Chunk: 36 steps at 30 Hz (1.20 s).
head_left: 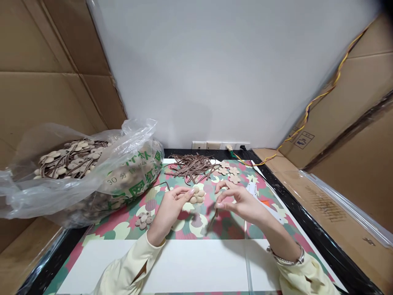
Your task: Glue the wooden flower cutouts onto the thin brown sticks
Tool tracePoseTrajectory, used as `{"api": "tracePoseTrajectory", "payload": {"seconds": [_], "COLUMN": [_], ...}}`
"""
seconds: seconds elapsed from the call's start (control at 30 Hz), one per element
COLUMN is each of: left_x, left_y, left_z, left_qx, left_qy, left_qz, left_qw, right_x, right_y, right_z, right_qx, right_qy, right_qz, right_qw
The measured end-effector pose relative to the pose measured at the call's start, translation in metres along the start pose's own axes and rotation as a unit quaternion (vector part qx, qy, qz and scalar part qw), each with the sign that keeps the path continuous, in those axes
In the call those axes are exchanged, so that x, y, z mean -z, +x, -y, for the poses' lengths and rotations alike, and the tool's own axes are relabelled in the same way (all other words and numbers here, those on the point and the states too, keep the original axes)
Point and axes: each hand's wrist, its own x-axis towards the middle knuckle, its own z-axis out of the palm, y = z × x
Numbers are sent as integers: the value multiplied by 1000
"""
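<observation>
Centre of the frame: the left hand (173, 203) pinches a beige flower-shaped piece (197, 196) between fingertips, held just above the patterned mat (123, 229). Right of it, the right hand (238, 200) grips a thin brown strip (214, 219) that hangs down toward the mat. Behind the hands lies a pile of brown strips (192, 166), with loose flower pieces (229, 171) beside it. At left, a clear plastic bag (92, 176) holds finished pieces.

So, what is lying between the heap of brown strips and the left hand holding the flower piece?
In the head view, only bare patterned mat lies between the brown strips and the left hand with its flower piece.
</observation>
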Motion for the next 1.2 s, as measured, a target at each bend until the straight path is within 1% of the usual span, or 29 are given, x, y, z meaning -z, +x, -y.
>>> {"api": "tracePoseTrajectory", "payload": {"seconds": [0.03,0.1,0.2,0.27,0.43,0.63,0.9,1.1,1.2], "left_x": [-1,-4,-9,-12,-16,-18,-18,-18,-18], "left_y": [0,-2,-5,-7,-10,-11,-12,-11,-10], "left_z": [0,2,4,5,5,5,5,6,6], "left_qx": [-6,-24,-32,-27,-34,-11,-9,-12,-12], "left_qy": [-3,2,13,21,49,13,10,8,-5], "left_qz": [-6,-21,-35,-35,-34,-21,-14,-14,-5], "left_qw": [1000,1000,999,999,998,1000,1000,1000,1000], "right_x": [-2,-10,-24,-29,-33,-37,-40,-39,-40], "right_y": [-1,-3,-2,0,2,4,5,4,5], "right_z": [3,6,7,5,1,-1,-2,-3,-4], "right_qx": [4,28,82,102,113,114,125,132,139], "right_qy": [-10,-33,-64,-73,-59,-55,-55,-76,-77], "right_qz": [19,19,-32,-59,-109,-138,-151,-136,-127], "right_qw": [1000,999,994,990,986,982,979,979,979]}}
